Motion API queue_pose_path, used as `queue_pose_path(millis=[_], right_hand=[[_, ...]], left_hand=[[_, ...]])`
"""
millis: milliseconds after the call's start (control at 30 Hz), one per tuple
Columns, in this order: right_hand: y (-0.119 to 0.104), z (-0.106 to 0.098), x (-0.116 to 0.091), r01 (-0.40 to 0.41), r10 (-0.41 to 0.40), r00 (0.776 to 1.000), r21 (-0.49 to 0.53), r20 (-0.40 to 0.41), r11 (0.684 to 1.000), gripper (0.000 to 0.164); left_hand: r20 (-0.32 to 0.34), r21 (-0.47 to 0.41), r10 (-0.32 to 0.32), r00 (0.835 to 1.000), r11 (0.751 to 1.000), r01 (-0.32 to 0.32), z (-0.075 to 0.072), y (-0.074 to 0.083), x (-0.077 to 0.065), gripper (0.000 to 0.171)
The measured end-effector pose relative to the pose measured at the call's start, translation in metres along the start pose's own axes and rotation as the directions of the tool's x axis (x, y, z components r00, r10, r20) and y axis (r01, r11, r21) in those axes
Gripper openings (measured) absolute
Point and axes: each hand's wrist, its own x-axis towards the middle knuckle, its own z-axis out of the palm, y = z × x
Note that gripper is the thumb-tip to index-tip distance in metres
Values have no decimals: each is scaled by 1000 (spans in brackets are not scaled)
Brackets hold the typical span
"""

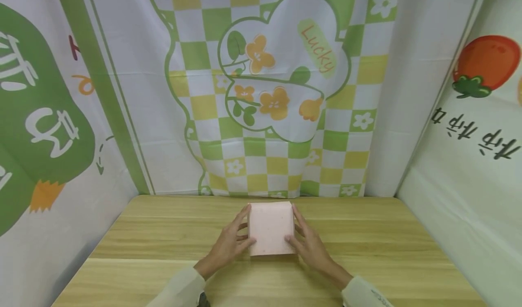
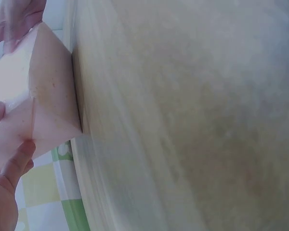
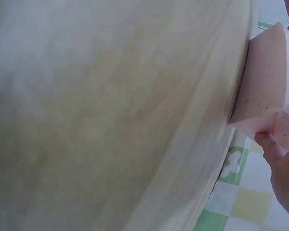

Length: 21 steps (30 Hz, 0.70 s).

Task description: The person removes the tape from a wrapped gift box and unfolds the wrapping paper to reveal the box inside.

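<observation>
A pale pink box (image 1: 271, 227) with small brownish specks sits on the wooden table, between both hands. My left hand (image 1: 230, 241) grips its left side, thumb on the near left part of the top and fingers along the side wall. On the opposite side my right hand (image 1: 310, 246) holds it the same way, thumb near the front right corner. In the left wrist view, the box (image 2: 53, 91) meets the tabletop along its lower edge, and one fingertip presses its side. The right wrist view shows a finger against the side of the box (image 3: 262, 86).
The wooden table (image 1: 171, 234) reaches back to a green, white and yellow checked curtain (image 1: 277, 162). Printed cloth walls stand at the left (image 1: 122, 162) and at the right (image 1: 440, 175).
</observation>
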Motion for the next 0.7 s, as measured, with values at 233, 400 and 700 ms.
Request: queue_pose_path(millis=[233,400,700], right_hand=[[-2,0,3,38,-40,998,-47,-49,998,86],[-4,-1,3,12,-13,1000,-26,-24,1000,91],[-3,-4,3,4,-5,1000,-61,-6,998,95]], left_hand=[[-15,-15,18,1000,1000,-18,0,1,0,89],[-41,6,43,998,999,-43,0,0,0,76],[-73,72,68,995,995,-62,-3,0,2,66]])
